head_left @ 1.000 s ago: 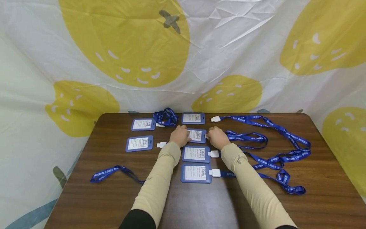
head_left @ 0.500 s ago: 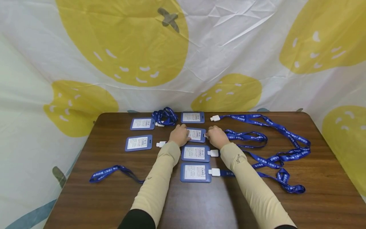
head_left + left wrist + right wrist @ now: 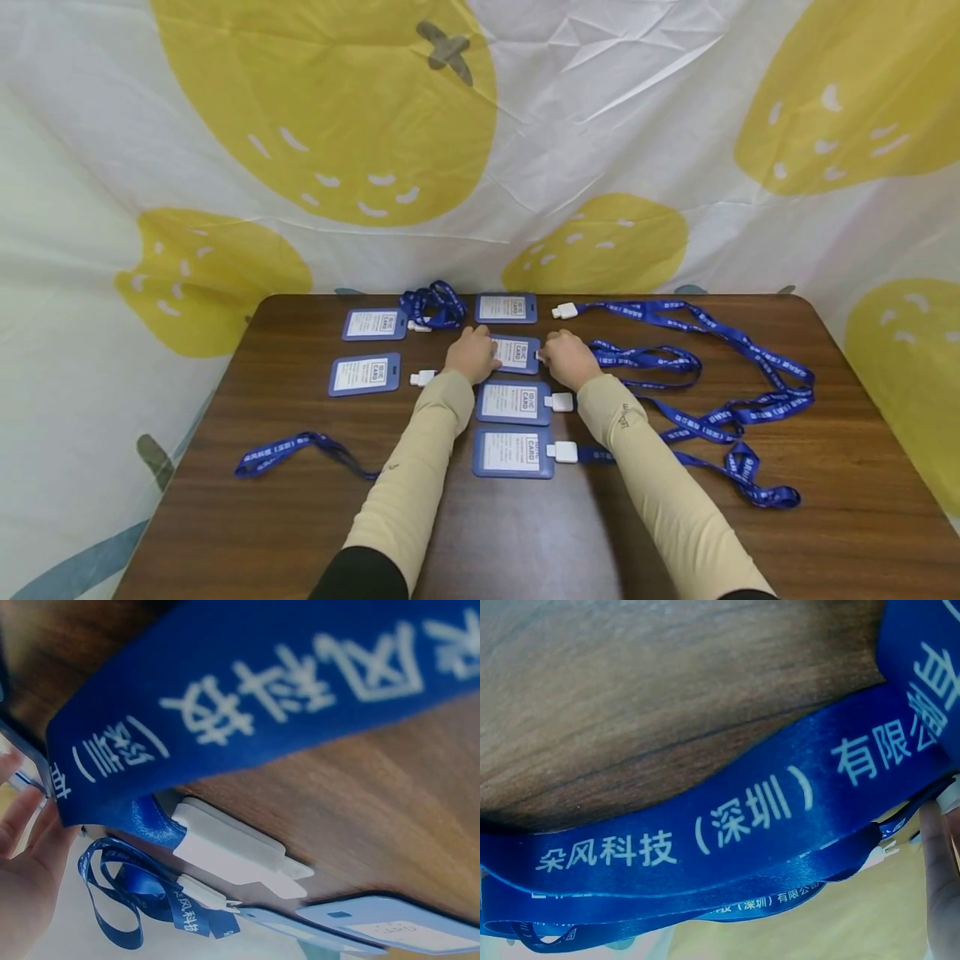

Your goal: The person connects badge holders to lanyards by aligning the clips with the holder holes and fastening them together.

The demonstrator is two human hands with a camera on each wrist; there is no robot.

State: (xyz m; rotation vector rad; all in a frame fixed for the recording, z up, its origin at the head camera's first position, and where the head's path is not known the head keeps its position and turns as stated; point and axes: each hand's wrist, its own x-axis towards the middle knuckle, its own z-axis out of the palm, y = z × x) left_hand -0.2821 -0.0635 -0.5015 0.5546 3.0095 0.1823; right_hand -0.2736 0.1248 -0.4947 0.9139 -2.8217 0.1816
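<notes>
In the head view my left hand [image 3: 472, 355] grips the left end of a blue badge holder [image 3: 515, 353] with a printed card in it, thumb at its edge. My right hand [image 3: 571, 359] pinches a small white lanyard clip [image 3: 539, 356] at the holder's slotted right end; most of the clip is hidden by the fingers. From that hand a blue lanyard [image 3: 652, 358] with white lettering runs right in a loop. The left wrist view has my left fingers [image 3: 30, 825] behind a lanyard strap [image 3: 247, 697]. A strap [image 3: 727, 817] fills much of the right wrist view.
Nearer me lie two badge holders with white clips [image 3: 562, 402] at their slots. Behind is a holder [image 3: 506, 308] with a separate clip [image 3: 566, 311] beside it. To the left are two more holders [image 3: 364, 375], a bundled lanyard [image 3: 437, 307] and a strap [image 3: 277, 454] on the brown table [image 3: 517, 533].
</notes>
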